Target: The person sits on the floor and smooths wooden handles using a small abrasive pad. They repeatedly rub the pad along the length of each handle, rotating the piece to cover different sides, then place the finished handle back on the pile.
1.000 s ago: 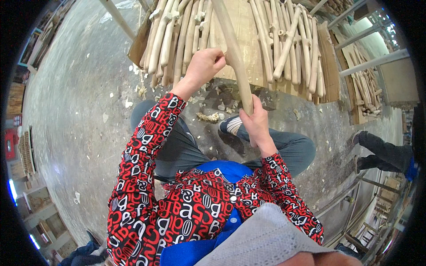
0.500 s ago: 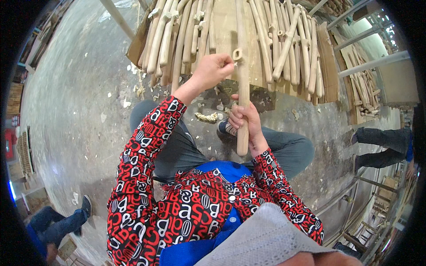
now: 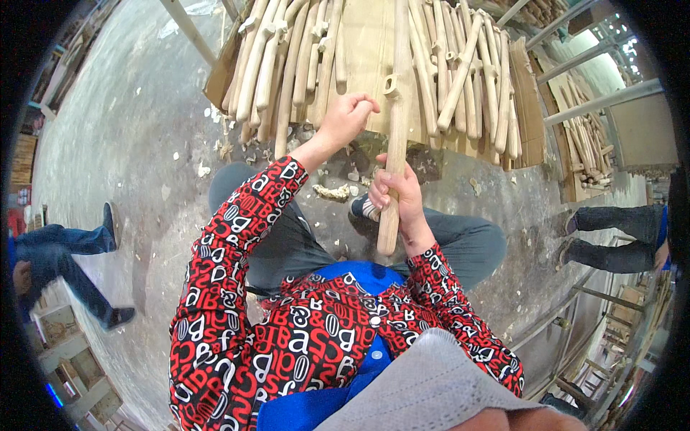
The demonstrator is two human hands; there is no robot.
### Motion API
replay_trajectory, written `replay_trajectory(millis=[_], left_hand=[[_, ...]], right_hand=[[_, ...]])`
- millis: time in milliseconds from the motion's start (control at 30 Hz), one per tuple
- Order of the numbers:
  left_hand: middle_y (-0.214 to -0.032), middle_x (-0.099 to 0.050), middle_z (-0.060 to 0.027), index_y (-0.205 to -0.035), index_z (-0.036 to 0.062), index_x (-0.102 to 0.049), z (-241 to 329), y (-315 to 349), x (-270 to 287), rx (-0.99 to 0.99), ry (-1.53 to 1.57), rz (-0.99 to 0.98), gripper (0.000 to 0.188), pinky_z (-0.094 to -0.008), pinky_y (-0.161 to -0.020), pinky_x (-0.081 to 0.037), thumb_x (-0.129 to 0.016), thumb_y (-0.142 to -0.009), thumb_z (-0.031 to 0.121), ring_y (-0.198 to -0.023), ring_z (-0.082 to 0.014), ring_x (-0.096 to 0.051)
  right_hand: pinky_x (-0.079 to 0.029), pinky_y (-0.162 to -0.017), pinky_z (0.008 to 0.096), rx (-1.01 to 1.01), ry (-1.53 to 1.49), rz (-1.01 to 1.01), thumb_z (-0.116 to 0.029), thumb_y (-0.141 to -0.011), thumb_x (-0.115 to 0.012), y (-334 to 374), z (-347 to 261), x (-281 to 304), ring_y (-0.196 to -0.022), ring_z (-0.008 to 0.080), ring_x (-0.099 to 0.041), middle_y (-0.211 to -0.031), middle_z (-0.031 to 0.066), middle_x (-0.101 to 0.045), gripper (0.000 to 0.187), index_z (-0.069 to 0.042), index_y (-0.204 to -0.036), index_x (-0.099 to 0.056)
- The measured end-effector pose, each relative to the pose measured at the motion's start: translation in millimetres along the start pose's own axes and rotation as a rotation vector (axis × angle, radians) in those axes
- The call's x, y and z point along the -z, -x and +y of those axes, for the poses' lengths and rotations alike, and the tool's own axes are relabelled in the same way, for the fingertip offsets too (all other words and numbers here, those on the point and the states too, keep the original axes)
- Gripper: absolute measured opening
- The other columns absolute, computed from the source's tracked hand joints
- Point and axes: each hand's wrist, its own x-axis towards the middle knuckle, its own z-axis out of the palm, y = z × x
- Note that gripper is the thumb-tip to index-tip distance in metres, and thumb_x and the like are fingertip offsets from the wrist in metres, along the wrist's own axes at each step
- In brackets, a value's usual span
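A long pale wooden pole [image 3: 396,136] stretches from above my lap to the top edge of the view, where its far end is cut off. My right hand [image 3: 401,195] wraps round it near its rounded near end. A small oval, ring-like wooden piece [image 3: 390,86] stands out from its side. To the left, apart from the pole, hovers my left hand [image 3: 348,119] with fingers curled together; whatever they hold, if anything, is hidden.
Similar wooden poles [image 3: 287,86] lie piled on cardboard [image 3: 365,43] ahead, with more [image 3: 471,79] to the right. Metal rails [image 3: 604,100] stand at far right. Shavings [image 3: 332,192] litter the floor. People's legs show at left [image 3: 68,241] and right [image 3: 614,237].
My left hand has drawn slightly away from the ring-like piece, down and left. The pole has tilted a little in my right hand. The person at left has stepped forward.
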Motion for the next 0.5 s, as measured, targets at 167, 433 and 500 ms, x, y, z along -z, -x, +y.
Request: replay_trajectory(millis=[167, 433, 500], left_hand=[[-0.072, -0.061, -0.0014, -0.093, -0.0002, -0.066, 8, 1, -13, 0.041, -0.003, 0.058, 0.029, -0.0205, -0.052, -0.041, -0.063, -0.09, 0.029, -0.059, -0.0058, -0.054], [-0.076, -0.063, -0.0032, -0.09, 0.0, -0.067, 0, 3, -10, 0.11, 0.278, 0.054, 0.023, -0.0212, -0.057, -0.045, -0.068, -0.087, 0.023, -0.061, -0.0075, -0.055], [-0.078, -0.064, -0.0038, -0.091, -0.0002, -0.066, -1, 3, -7, 0.153, 0.347, 0.03, 0.022, -0.0214, -0.059, -0.045, -0.068, -0.086, 0.021, -0.064, -0.008, -0.056]], right_hand=[[-0.042, -0.042, 0.0254, 0.006, 0.103, 0.076, -0.004, -0.084, -0.059, 0, 4, -5, -0.047, 0.0122, -0.05, -0.065, 0.0043, -0.049, 0.035, -0.002, -0.115, -0.043], [-0.043, -0.041, 0.0248, 0.066, 0.451, 0.168, -0.001, -0.08, -0.058, -2, 19, -7, -0.047, 0.0109, -0.05, -0.067, 0.003, -0.051, 0.036, -0.002, -0.112, -0.041], [-0.043, -0.041, 0.0246, 0.097, 0.437, 0.148, 0.0, -0.081, -0.058, -2, 22, -7, -0.048, 0.0107, -0.05, -0.067, 0.0031, -0.052, 0.036, -0.002, -0.112, -0.041]])
